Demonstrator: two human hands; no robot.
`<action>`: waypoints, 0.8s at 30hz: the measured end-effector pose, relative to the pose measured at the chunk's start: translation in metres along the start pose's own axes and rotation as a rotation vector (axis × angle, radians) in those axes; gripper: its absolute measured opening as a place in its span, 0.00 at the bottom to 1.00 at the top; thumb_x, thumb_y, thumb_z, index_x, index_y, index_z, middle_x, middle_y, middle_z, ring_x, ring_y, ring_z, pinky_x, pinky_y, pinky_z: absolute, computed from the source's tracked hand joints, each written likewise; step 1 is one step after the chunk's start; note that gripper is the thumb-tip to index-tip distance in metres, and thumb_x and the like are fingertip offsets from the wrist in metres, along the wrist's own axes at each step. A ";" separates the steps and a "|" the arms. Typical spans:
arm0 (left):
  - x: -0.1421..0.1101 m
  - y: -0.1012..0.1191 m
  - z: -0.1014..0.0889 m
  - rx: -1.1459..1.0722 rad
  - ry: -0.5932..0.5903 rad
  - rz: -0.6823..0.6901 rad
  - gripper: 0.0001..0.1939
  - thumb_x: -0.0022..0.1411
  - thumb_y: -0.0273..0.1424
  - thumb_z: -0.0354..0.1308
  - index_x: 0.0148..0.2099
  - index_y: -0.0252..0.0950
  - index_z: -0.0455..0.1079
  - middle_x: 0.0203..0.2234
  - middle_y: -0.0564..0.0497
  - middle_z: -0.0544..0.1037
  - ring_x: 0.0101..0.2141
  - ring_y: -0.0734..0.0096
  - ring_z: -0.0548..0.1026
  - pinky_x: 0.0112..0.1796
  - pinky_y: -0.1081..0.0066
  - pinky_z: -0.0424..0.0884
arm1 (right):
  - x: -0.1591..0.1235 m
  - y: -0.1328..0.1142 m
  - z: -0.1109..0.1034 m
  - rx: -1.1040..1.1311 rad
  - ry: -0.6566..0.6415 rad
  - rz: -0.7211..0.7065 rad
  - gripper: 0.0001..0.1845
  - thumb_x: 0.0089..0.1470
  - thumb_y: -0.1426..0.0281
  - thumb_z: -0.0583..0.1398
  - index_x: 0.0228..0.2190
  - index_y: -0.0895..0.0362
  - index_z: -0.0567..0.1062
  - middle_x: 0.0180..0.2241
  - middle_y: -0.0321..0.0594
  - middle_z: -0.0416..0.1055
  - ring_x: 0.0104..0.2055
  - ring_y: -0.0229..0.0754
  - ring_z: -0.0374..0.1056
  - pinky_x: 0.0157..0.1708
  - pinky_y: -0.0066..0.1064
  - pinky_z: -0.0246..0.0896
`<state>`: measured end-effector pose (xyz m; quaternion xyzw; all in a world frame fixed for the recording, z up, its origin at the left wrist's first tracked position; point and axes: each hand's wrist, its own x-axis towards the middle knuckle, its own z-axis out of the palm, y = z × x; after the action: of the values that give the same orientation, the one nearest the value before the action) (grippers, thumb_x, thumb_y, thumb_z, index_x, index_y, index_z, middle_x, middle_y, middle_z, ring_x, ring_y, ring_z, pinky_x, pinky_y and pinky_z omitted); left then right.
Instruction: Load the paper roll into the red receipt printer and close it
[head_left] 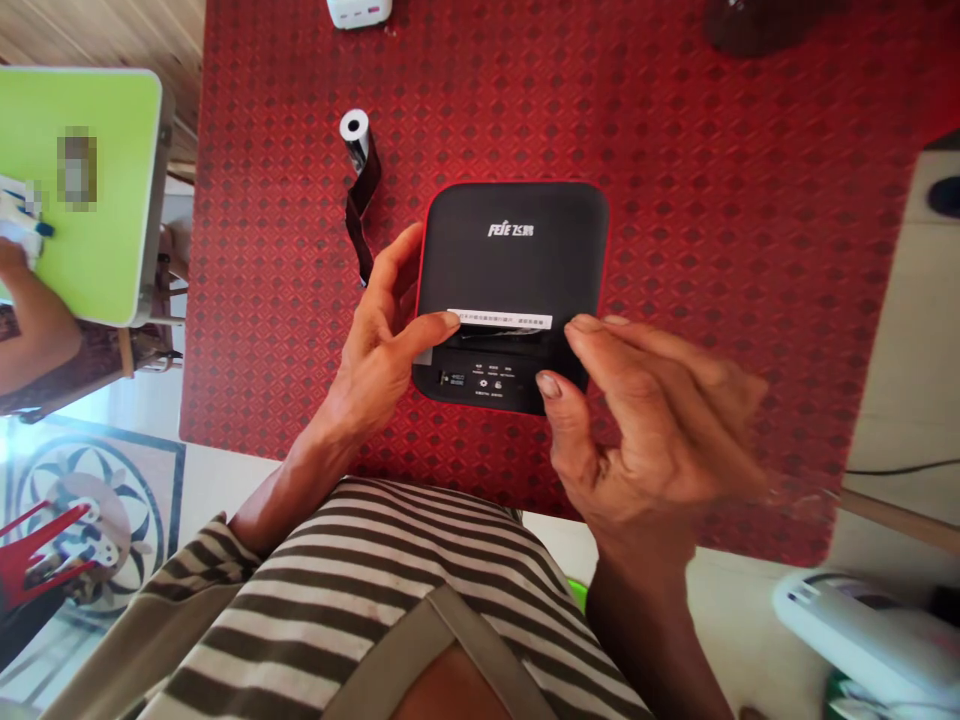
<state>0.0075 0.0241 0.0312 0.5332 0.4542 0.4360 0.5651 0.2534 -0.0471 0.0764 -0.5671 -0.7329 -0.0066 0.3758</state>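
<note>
A red diamond-patterned tabletop (750, 300) fills the view, with a lime-green board (97, 230) and another person's arm (34, 335) off to the left. Squarely in front of the person's striped shirt (360, 590) lies a black FEIE printer (510, 250), flat, its small button panel turned toward the body, where both hands reach it easily. The left hand (375, 365) seems to steady it from the side: the fingers curl by its left edge and the thumb presses on a white label strip (499, 320). The right hand (652, 430) is slightly blurred over the front right corner, its fingers loosely spread and gripping nothing visible. Beyond the left hand, a white-cored roll (356, 128) trailing a dark strip (361, 215) lies apart from the printer.
</note>
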 end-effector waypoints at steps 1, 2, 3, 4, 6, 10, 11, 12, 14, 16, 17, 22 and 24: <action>0.000 0.000 0.001 -0.016 0.010 -0.004 0.43 0.80 0.55 0.78 0.87 0.61 0.68 0.90 0.53 0.75 0.91 0.32 0.69 0.86 0.34 0.76 | -0.001 0.000 0.000 -0.005 -0.015 0.000 0.37 0.81 0.70 0.72 0.83 0.37 0.78 0.60 0.40 0.97 0.61 0.62 0.94 0.62 0.54 0.81; 0.000 0.000 0.003 -0.027 0.019 -0.007 0.42 0.79 0.55 0.79 0.86 0.61 0.69 0.89 0.54 0.75 0.91 0.32 0.69 0.87 0.34 0.76 | -0.001 0.000 -0.001 -0.008 -0.039 -0.004 0.39 0.81 0.71 0.72 0.84 0.39 0.77 0.61 0.42 0.96 0.63 0.62 0.94 0.64 0.53 0.81; 0.001 -0.001 0.004 -0.032 0.028 -0.007 0.41 0.79 0.55 0.79 0.85 0.63 0.70 0.89 0.55 0.76 0.91 0.33 0.69 0.87 0.35 0.75 | -0.002 0.000 -0.001 -0.005 -0.046 -0.014 0.39 0.80 0.71 0.72 0.84 0.40 0.76 0.62 0.43 0.96 0.63 0.62 0.93 0.65 0.53 0.81; 0.002 -0.002 0.004 -0.031 0.034 -0.004 0.41 0.79 0.56 0.79 0.85 0.64 0.71 0.89 0.57 0.76 0.91 0.33 0.70 0.87 0.35 0.75 | -0.003 0.001 -0.001 0.000 -0.055 -0.014 0.40 0.80 0.72 0.72 0.85 0.40 0.76 0.63 0.44 0.96 0.64 0.62 0.93 0.66 0.54 0.81; 0.002 -0.005 0.004 -0.019 0.041 0.009 0.42 0.77 0.59 0.80 0.85 0.64 0.71 0.88 0.56 0.77 0.90 0.32 0.70 0.86 0.33 0.77 | -0.005 0.002 0.000 0.022 -0.048 0.000 0.42 0.81 0.71 0.71 0.86 0.35 0.73 0.64 0.42 0.95 0.65 0.62 0.93 0.66 0.55 0.83; -0.005 -0.008 -0.003 -0.004 0.041 0.032 0.45 0.78 0.64 0.77 0.87 0.61 0.72 0.85 0.49 0.80 0.90 0.28 0.71 0.82 0.29 0.81 | -0.017 0.005 0.005 0.054 0.048 0.064 0.43 0.82 0.70 0.68 0.87 0.26 0.71 0.65 0.39 0.94 0.64 0.66 0.93 0.65 0.64 0.87; -0.008 -0.007 -0.005 0.002 0.037 0.038 0.45 0.78 0.64 0.77 0.87 0.61 0.72 0.85 0.49 0.81 0.90 0.28 0.71 0.82 0.29 0.82 | -0.022 0.005 0.007 0.060 0.100 0.079 0.41 0.83 0.70 0.68 0.86 0.27 0.74 0.64 0.41 0.94 0.63 0.67 0.93 0.63 0.65 0.88; -0.012 -0.007 -0.008 0.007 0.030 0.044 0.44 0.79 0.64 0.76 0.88 0.62 0.72 0.85 0.48 0.81 0.90 0.28 0.71 0.81 0.28 0.82 | -0.026 0.005 0.010 0.069 0.141 0.098 0.39 0.83 0.69 0.67 0.85 0.29 0.76 0.63 0.43 0.95 0.61 0.67 0.93 0.60 0.64 0.89; -0.020 -0.007 -0.012 0.020 0.006 0.056 0.44 0.80 0.63 0.76 0.88 0.62 0.71 0.86 0.48 0.80 0.90 0.27 0.71 0.81 0.28 0.83 | -0.034 0.005 0.016 0.097 0.188 0.130 0.35 0.84 0.68 0.67 0.83 0.34 0.79 0.61 0.45 0.95 0.53 0.63 0.94 0.52 0.58 0.90; -0.025 -0.008 -0.015 0.026 -0.023 0.067 0.41 0.83 0.61 0.74 0.89 0.62 0.71 0.85 0.48 0.81 0.90 0.27 0.70 0.81 0.27 0.84 | -0.040 0.005 0.021 0.120 0.189 0.143 0.33 0.85 0.66 0.67 0.83 0.38 0.80 0.58 0.46 0.95 0.44 0.57 0.92 0.45 0.51 0.89; -0.026 -0.009 -0.015 0.019 -0.034 0.072 0.40 0.84 0.60 0.74 0.89 0.62 0.70 0.85 0.48 0.81 0.90 0.27 0.71 0.80 0.27 0.84 | -0.043 0.005 0.022 0.125 0.180 0.138 0.33 0.85 0.65 0.67 0.83 0.41 0.80 0.58 0.47 0.95 0.41 0.54 0.90 0.44 0.48 0.88; -0.024 -0.014 -0.014 -0.090 -0.021 0.064 0.39 0.82 0.54 0.78 0.86 0.57 0.74 0.83 0.47 0.83 0.88 0.26 0.75 0.80 0.30 0.86 | -0.046 0.007 0.023 0.136 0.119 0.095 0.33 0.85 0.62 0.67 0.84 0.49 0.78 0.62 0.52 0.93 0.53 0.57 0.92 0.54 0.49 0.91; -0.024 -0.014 -0.014 -0.114 -0.013 0.062 0.38 0.83 0.53 0.78 0.86 0.55 0.75 0.83 0.48 0.84 0.87 0.26 0.76 0.80 0.32 0.87 | -0.046 0.006 0.022 0.148 0.110 0.120 0.32 0.86 0.62 0.67 0.84 0.48 0.78 0.64 0.51 0.92 0.58 0.57 0.92 0.57 0.49 0.91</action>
<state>-0.0111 0.0031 0.0182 0.5169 0.4083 0.4747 0.5838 0.2497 -0.0734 0.0320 -0.5797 -0.6743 0.0389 0.4558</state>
